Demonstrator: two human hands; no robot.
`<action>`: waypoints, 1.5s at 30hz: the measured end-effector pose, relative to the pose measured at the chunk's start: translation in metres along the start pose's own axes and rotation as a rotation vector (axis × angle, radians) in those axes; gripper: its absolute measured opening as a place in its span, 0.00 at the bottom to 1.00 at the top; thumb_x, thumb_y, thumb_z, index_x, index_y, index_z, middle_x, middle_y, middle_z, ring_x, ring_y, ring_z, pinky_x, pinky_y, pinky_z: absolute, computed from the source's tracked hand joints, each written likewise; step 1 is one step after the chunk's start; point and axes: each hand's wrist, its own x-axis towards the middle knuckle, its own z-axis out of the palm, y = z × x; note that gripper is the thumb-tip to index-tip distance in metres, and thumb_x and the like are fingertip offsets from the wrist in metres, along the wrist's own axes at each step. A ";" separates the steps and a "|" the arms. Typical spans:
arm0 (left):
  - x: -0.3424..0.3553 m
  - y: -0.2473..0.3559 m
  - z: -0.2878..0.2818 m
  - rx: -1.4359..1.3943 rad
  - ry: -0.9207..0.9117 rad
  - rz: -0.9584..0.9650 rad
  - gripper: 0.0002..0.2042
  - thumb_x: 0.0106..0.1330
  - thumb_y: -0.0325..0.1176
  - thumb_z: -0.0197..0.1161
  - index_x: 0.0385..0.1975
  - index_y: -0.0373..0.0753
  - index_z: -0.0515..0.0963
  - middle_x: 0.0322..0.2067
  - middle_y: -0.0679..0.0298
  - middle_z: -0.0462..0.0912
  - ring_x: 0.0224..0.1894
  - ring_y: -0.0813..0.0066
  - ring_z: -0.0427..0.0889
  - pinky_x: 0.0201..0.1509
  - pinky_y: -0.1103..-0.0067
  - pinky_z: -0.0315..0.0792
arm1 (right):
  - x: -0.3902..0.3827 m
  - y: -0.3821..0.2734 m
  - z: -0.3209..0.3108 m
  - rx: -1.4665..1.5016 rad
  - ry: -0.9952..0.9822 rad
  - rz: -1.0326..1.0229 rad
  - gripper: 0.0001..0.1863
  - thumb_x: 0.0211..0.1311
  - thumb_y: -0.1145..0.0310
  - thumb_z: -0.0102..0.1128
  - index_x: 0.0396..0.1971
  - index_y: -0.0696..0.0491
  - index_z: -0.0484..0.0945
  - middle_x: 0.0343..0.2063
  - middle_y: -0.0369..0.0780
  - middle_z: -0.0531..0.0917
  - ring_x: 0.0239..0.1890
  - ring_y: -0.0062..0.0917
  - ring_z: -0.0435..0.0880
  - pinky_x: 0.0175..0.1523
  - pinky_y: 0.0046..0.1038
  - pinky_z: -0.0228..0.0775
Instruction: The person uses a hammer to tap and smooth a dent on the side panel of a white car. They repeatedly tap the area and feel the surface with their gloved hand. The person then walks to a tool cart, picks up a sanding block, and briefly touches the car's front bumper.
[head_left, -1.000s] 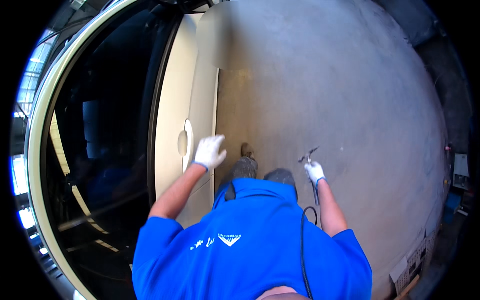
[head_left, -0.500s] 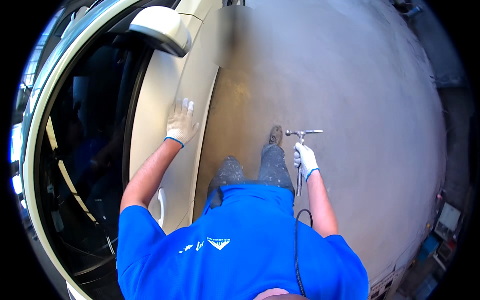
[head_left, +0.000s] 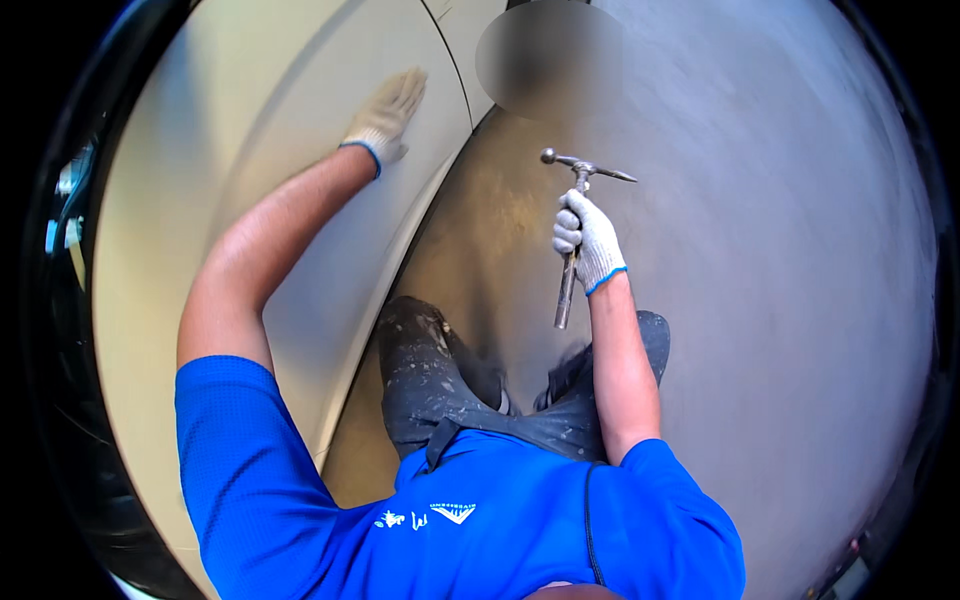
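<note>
Against the cream car door [head_left: 330, 130], from where I stand, the person's left hand [head_left: 382, 112] lies spread flat, palm toward the metal and fingers stretched out close together, gripping nothing. It wears a pale knitted glove with a blue cuff, and it sits just short of the dark curved seam [head_left: 455, 65] at the door's far end; past that seam the next cream body panel [head_left: 475, 40] begins. The bare forearm slants up across the door's face, very near it, though I can't tell whether the skin touches.

Out from the door, over the floor [head_left: 760, 250] and well apart from the panel, the right hand [head_left: 591, 238], gloved the same way, is closed firmly around the handle of a metal hammer [head_left: 581, 176]. The hammer's head stands clear beyond the fist: its round ball end is turned toward the door, its tapering point away from it. The rest of the handle sticks out below the fist, back toward the wearer's body.

Beside the door's lower edge are the person's dark trousers [head_left: 420, 380], flecked with pale spots, the left knee nearest the car. The blue shirt [head_left: 520, 500] fills the space behind, its left sleeve overlapping the door from my view, and a thin black cable [head_left: 589, 520] runs down the shirt on the side farther from the door.
</note>
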 end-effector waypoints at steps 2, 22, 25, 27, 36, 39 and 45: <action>0.004 -0.016 -0.059 0.070 0.075 -0.044 0.52 0.57 0.56 0.65 0.73 0.30 0.46 0.76 0.54 0.42 0.78 0.62 0.43 0.80 0.71 0.40 | -0.012 -0.002 0.010 -0.089 -0.051 -0.018 0.08 0.73 0.61 0.52 0.34 0.48 0.71 0.15 0.28 0.66 0.12 0.12 0.59 0.18 0.19 0.52; -0.145 -0.025 -0.133 0.157 0.222 -0.038 0.50 0.56 0.56 0.65 0.73 0.33 0.50 0.76 0.57 0.48 0.77 0.63 0.46 0.80 0.71 0.43 | 0.007 0.009 -0.005 -0.521 0.214 -0.272 0.13 0.68 0.58 0.56 0.33 0.53 0.72 0.18 0.32 0.69 0.13 0.18 0.66 0.19 0.25 0.59; -0.099 -0.033 -0.121 0.138 0.268 -0.092 0.50 0.56 0.55 0.65 0.73 0.32 0.50 0.75 0.55 0.48 0.77 0.62 0.47 0.80 0.72 0.44 | 0.014 0.016 -0.006 -0.575 0.186 -0.288 0.13 0.68 0.58 0.56 0.33 0.53 0.72 0.17 0.32 0.69 0.13 0.18 0.66 0.18 0.25 0.60; -0.076 -0.030 -0.113 0.099 0.310 -0.119 0.50 0.56 0.54 0.65 0.73 0.32 0.50 0.75 0.54 0.48 0.77 0.62 0.47 0.79 0.72 0.45 | 0.016 0.015 -0.008 -0.625 0.197 -0.277 0.12 0.67 0.60 0.56 0.33 0.53 0.72 0.16 0.32 0.69 0.13 0.18 0.67 0.18 0.25 0.60; -0.163 -0.030 -0.116 0.100 0.245 -0.096 0.49 0.57 0.52 0.65 0.73 0.33 0.50 0.76 0.57 0.46 0.77 0.65 0.47 0.79 0.75 0.45 | 0.028 0.008 -0.015 -0.624 0.186 -0.281 0.12 0.67 0.59 0.57 0.33 0.53 0.72 0.17 0.32 0.70 0.12 0.18 0.67 0.17 0.25 0.60; -0.203 -0.028 -0.126 0.097 0.232 -0.104 0.48 0.57 0.53 0.66 0.73 0.34 0.51 0.76 0.60 0.48 0.77 0.68 0.47 0.80 0.75 0.45 | 0.026 0.010 -0.019 -0.634 0.201 -0.280 0.12 0.67 0.59 0.56 0.31 0.52 0.72 0.16 0.32 0.70 0.12 0.18 0.67 0.17 0.25 0.60; -0.268 -0.024 -0.126 0.102 0.207 -0.104 0.48 0.56 0.53 0.66 0.73 0.36 0.52 0.76 0.64 0.49 0.77 0.72 0.48 0.80 0.75 0.46 | 0.020 0.012 -0.018 -0.621 0.187 -0.304 0.12 0.67 0.59 0.56 0.32 0.51 0.72 0.17 0.31 0.69 0.13 0.17 0.65 0.18 0.24 0.59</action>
